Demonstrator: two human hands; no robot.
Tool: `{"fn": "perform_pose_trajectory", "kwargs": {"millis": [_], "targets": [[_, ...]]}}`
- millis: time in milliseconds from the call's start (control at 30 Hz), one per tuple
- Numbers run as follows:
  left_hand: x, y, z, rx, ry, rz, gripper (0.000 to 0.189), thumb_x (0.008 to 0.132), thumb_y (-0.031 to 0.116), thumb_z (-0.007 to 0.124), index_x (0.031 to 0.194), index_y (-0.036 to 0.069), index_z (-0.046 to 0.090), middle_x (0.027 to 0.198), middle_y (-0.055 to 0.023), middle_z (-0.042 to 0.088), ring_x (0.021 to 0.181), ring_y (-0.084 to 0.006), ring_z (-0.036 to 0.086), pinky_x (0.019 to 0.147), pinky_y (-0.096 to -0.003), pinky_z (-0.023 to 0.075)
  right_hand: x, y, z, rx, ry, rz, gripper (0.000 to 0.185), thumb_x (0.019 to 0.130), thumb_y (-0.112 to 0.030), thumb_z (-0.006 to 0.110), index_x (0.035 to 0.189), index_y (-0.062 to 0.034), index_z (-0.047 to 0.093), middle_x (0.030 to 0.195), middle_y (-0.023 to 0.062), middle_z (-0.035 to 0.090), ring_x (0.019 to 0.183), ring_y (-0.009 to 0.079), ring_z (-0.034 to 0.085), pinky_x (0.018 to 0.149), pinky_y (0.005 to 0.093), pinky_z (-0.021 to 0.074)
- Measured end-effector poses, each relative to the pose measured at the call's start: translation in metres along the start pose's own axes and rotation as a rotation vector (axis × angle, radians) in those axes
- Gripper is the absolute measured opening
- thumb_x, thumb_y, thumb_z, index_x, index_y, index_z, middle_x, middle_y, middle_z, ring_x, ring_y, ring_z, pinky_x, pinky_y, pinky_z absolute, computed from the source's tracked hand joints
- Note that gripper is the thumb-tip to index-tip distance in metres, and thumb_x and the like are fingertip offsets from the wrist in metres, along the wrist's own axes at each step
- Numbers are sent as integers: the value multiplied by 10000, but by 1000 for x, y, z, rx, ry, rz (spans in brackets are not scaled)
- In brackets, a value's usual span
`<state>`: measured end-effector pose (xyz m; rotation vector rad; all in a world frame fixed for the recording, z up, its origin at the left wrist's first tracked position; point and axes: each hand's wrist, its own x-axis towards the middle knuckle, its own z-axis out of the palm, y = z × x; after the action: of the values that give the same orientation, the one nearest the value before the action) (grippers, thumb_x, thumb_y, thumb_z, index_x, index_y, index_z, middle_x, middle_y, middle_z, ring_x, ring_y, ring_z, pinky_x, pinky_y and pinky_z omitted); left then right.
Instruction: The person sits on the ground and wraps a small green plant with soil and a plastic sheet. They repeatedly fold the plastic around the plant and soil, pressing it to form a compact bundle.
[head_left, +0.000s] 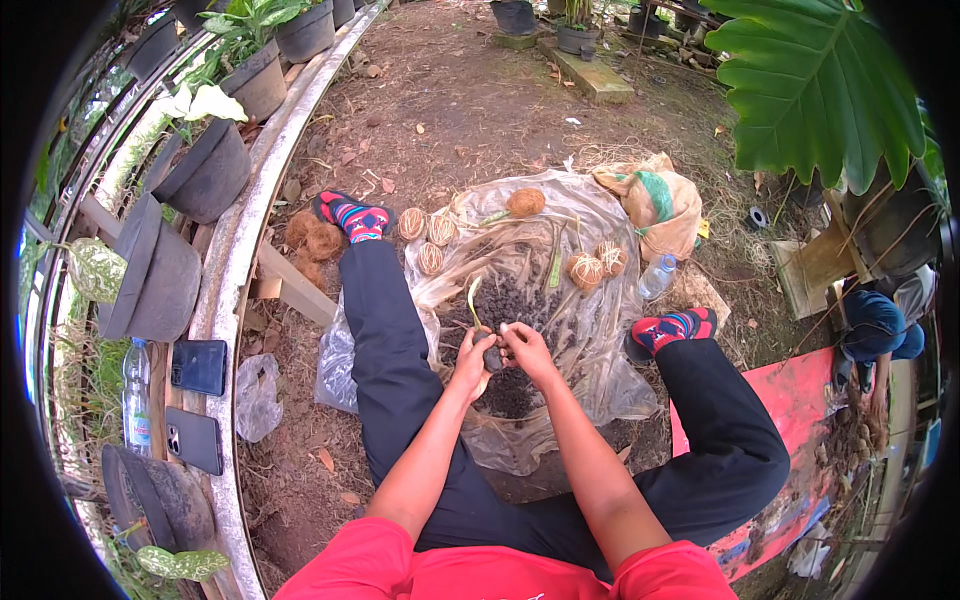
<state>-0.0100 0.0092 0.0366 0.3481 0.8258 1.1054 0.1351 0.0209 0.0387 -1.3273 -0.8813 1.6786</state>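
Observation:
My left hand (471, 369) holds a small seedling, its pale green shoot (473, 298) pointing up and away from me. A dark soil ball (493, 360) encloses the seedling's base. From the other side, the bent fingers of my right hand (529, 351) grip this ball; its fingertips are partly hidden. Both hands are above loose dark soil (508, 397) on a crumpled clear plastic sheet (626, 382). Beyond them lie several string-wrapped fibre balls (430, 258), some left and others (585, 271) right. A brown fibre ball (526, 201) without visible string sits at the far side.
A cloth sack (670, 214) and plastic bottle (657, 277) stand right of the sheet. Coconut fibre (313, 238) lies by my left foot. The left bench (223, 420) bears pots (154, 270) and two phones (198, 367). Another person (874, 322) works at the right by a red mat (787, 394).

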Motion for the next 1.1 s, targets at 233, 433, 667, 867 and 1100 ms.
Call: {"fn": "perform_pose_trajectory", "kwargs": {"millis": [233, 433, 667, 867, 1100], "targets": [[6, -7, -2, 2, 66, 12, 276, 926, 49, 582, 1146, 125, 435, 972, -79, 578, 769, -201, 624, 625, -362, 554, -3, -16, -10, 62, 124, 90, 409, 1006, -514, 493, 1044, -129, 624, 890, 15, 653, 788, 126, 628, 676, 293, 492], [3, -4, 3, 8, 89, 22, 258, 945, 63, 586, 1145, 120, 434, 965, -72, 577, 762, -198, 625, 622, -355, 561, -1, -23, -13, -37, 54, 36, 327, 964, -432, 615, 1056, -118, 631, 895, 6, 653, 809, 113, 605, 675, 285, 479], [6, -4, -2, 75, 79, -3, 249, 965, 111, 618, 1137, 109, 437, 951, -56, 578, 740, -167, 624, 591, -332, 563, -1, -26, -8, -85, 17, -17, 268, 921, -336, 701, 1045, -105, 648, 866, -8, 643, 737, 100, 583, 627, 268, 459], [7, -7, -2, 143, 98, 12, 277, 950, 112, 634, 1138, 114, 431, 941, -60, 572, 731, -162, 620, 580, -326, 559, 1, -26, -15, -211, -113, -112, 369, 792, -265, 833, 1052, -79, 649, 848, 4, 641, 753, 101, 587, 648, 268, 472], [-3, 1, 7, 4, 142, 33, 252, 928, 91, 554, 1144, 131, 431, 944, -69, 568, 728, -164, 609, 577, -330, 538, 5, -15, -22, -307, -199, -130, 437, 710, -205, 889, 1057, -84, 651, 875, 21, 648, 843, 123, 612, 739, 294, 500]]}}
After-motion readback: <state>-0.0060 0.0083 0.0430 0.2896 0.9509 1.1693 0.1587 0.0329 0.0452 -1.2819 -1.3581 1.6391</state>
